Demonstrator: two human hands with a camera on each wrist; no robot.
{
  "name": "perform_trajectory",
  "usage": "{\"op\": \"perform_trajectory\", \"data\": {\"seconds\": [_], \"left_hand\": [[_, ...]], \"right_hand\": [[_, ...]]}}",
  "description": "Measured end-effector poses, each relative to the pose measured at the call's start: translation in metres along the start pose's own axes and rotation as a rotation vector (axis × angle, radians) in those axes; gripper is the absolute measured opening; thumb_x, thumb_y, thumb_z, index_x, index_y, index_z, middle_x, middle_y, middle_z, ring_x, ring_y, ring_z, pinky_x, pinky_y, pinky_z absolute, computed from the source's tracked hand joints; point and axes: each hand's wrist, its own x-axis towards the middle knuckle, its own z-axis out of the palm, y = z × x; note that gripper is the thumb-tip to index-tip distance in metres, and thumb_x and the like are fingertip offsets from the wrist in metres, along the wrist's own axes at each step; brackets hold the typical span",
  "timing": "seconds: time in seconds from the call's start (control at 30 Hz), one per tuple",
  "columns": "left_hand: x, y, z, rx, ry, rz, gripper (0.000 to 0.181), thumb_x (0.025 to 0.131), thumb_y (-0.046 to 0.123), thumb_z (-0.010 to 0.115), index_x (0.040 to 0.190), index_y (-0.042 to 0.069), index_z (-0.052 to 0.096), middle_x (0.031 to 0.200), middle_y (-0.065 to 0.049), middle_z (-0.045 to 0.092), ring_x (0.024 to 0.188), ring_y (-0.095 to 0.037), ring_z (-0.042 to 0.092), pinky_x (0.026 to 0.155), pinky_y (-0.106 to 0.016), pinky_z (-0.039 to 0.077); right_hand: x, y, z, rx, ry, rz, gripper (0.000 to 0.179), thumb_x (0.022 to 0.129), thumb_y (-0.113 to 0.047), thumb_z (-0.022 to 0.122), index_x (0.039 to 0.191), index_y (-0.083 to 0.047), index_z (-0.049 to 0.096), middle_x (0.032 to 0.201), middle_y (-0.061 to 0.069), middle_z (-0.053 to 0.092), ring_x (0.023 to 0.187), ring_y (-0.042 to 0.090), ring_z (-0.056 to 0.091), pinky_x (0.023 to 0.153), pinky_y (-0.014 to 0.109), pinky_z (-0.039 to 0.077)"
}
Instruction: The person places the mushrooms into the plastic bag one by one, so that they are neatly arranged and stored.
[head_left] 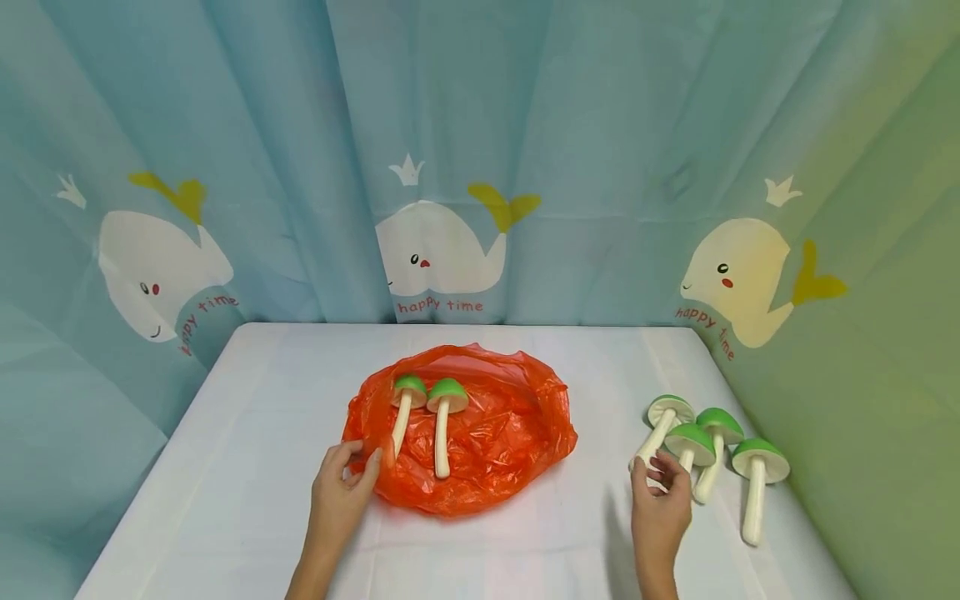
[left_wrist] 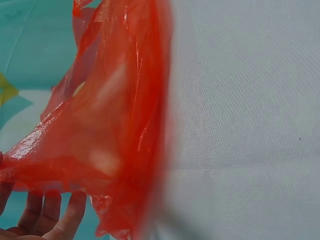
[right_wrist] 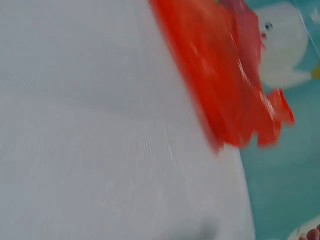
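Note:
An orange-red plastic bag (head_left: 487, 483) lies spread open on the table, and my left hand (head_left: 341, 483) pinches its left rim. In the left wrist view, fingers (left_wrist: 75, 212) show at the bag's edge. Two toy mushrooms with green caps and white stems, one (head_left: 442, 429) beside the other (head_left: 402, 421), lie inside the bag's left part. At the right, my right hand (head_left: 662, 504) hovers with loosely bent fingers over a mushroom (head_left: 690, 444) whose lower stem it hides. Close to its fingertips is the stem of another mushroom (head_left: 660, 429).
Further right lie two more mushrooms, one (head_left: 720, 429) behind and one (head_left: 757, 487) near the table's right edge. The white table (head_left: 247, 467) meets a blue whale-print curtain (head_left: 600, 167) at the back, with curtain on both sides too.

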Motion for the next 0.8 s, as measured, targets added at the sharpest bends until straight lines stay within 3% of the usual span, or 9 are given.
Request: {"op": "perform_trajectory", "data": {"seconds": [0.07,0.33,0.5,0.63,0.7,0.8], "left_hand": [[-0.002,0.0,0.0,-0.006,0.004,-0.023,0.023,0.087,0.01,0.067,0.103,-0.006,0.061,0.1,-0.012,0.055,0.093,-0.027,0.057,0.073,-0.037,0.055],[-0.009,-0.002,-0.002,-0.021,0.038,-0.07,0.022,0.088,0.012,0.066,0.103,-0.005,0.062,0.099,-0.012,0.056,0.093,-0.03,0.056,0.072,-0.035,0.055],[-0.01,-0.002,-0.002,-0.009,0.051,-0.125,0.025,0.089,0.017,0.066,0.105,-0.003,0.062,0.1,-0.011,0.057,0.096,-0.029,0.056,0.073,-0.036,0.055],[-0.009,-0.002,-0.003,-0.002,0.065,-0.154,0.025,0.09,0.019,0.065,0.105,-0.001,0.062,0.101,-0.01,0.057,0.096,-0.028,0.057,0.075,-0.037,0.055],[-0.009,-0.002,-0.003,-0.005,0.066,-0.162,0.025,0.09,0.019,0.065,0.105,-0.001,0.062,0.101,-0.011,0.057,0.096,-0.028,0.057,0.075,-0.038,0.055],[-0.009,-0.003,-0.003,0.0,0.064,-0.174,0.027,0.09,0.019,0.065,0.106,-0.002,0.062,0.102,-0.011,0.057,0.097,-0.028,0.057,0.076,-0.04,0.054]], "right_hand": [[0.003,0.015,-0.011,-0.071,0.042,0.055,0.031,0.086,-0.008,0.064,0.113,0.006,0.055,0.098,0.005,0.057,0.078,-0.001,0.048,0.062,0.005,0.036],[0.008,0.046,-0.045,-0.301,0.105,0.218,0.036,0.085,-0.015,0.063,0.116,0.003,0.055,0.102,0.012,0.053,0.074,-0.007,0.035,0.069,0.015,0.029],[0.011,0.057,-0.053,-0.356,0.089,0.294,0.039,0.085,-0.016,0.063,0.117,0.004,0.054,0.104,0.016,0.05,0.075,0.006,0.039,0.069,0.022,0.029],[0.011,0.065,-0.058,-0.368,0.067,0.384,0.042,0.085,-0.018,0.062,0.118,0.005,0.052,0.102,0.017,0.049,0.065,-0.004,0.035,0.064,0.025,0.033],[0.012,0.068,-0.061,-0.387,0.042,0.385,0.043,0.084,-0.019,0.062,0.117,0.006,0.052,0.101,0.019,0.05,0.059,-0.01,0.031,0.064,0.027,0.034],[0.015,0.071,-0.063,-0.411,-0.006,0.334,0.04,0.083,-0.018,0.062,0.113,0.008,0.054,0.099,0.024,0.054,0.059,-0.008,0.034,0.066,0.031,0.034]]}}
